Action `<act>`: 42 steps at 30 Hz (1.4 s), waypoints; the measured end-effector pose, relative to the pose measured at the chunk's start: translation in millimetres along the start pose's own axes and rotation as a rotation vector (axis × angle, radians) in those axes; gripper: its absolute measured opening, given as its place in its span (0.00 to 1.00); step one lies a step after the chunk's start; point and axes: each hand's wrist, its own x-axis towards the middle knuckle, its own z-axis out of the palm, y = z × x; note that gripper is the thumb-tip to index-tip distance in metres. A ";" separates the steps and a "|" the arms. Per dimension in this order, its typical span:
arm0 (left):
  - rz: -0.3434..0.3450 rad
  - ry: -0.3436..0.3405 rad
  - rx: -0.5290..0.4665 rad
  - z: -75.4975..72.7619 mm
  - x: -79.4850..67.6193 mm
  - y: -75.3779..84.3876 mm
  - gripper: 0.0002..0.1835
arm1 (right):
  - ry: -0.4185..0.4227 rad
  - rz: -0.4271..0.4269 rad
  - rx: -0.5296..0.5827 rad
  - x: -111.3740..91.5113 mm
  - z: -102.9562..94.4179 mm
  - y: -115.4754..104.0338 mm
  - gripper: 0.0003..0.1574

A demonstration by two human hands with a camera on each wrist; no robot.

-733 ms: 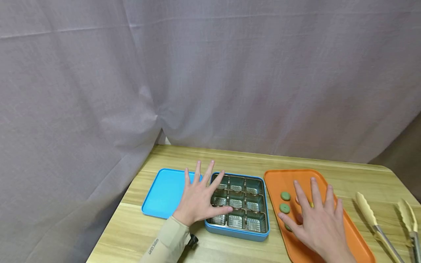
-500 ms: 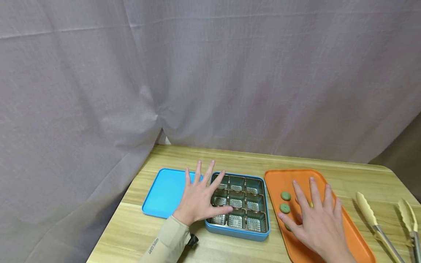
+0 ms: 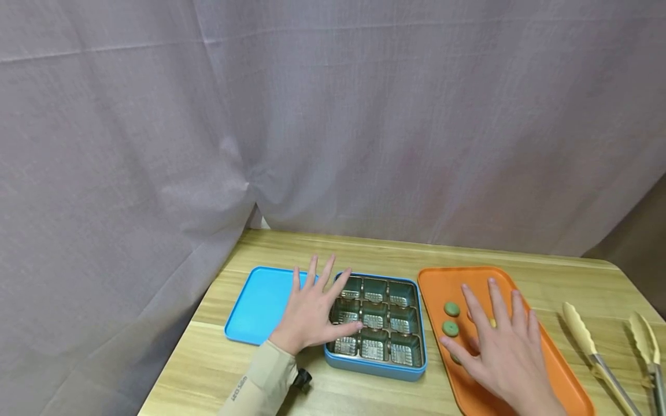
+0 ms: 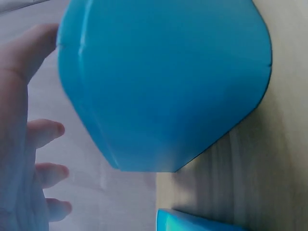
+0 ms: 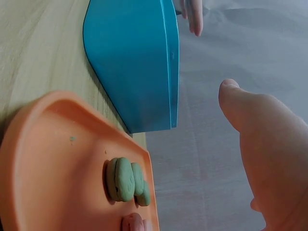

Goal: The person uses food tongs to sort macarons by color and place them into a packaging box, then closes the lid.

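My left hand [image 3: 307, 318] is spread, fingers straight, over the left side of a blue box [image 3: 372, 368] and the edge of a flat blue lid [image 3: 255, 312]. A clear plastic insert [image 3: 374, 316] with several square compartments lines the box. In the left wrist view my thumb tip overlaps the box's upper edge [image 4: 84, 43]. My right hand [image 3: 507, 358], also spread and holding nothing, hovers over an orange tray [image 3: 468, 282]. Green macarons [image 5: 124, 179] lie there beside a pink one [image 5: 134, 223]; a yellow piece [image 3: 492, 323] shows between my fingers, others partly hidden.
Tongs with cream scalloped tips [image 3: 578, 329] lie right of the tray, and a second cream tip [image 3: 644, 338] lies farther right. Grey cloth [image 3: 364, 127] hangs behind and left of the wooden table [image 3: 333, 240].
My left hand has shifted slightly left, its thumb drawing back a little over the box. My right hand has barely moved. The box, lid and tray are where they were.
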 end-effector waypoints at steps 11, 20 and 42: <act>0.045 -0.010 -0.197 -2.6 -6.8 -16.8 0.45 | -0.030 0.026 -0.010 -10.5 -11.4 22.7 0.68; -0.005 -0.100 -0.396 -3.0 -10.7 -26.2 0.41 | -0.128 0.126 -0.070 -25.9 -22.1 55.4 0.72; -0.096 -0.239 -0.868 9.5 -16.6 -42.2 0.39 | 0.002 0.389 0.106 -77.2 -21.8 174.0 0.68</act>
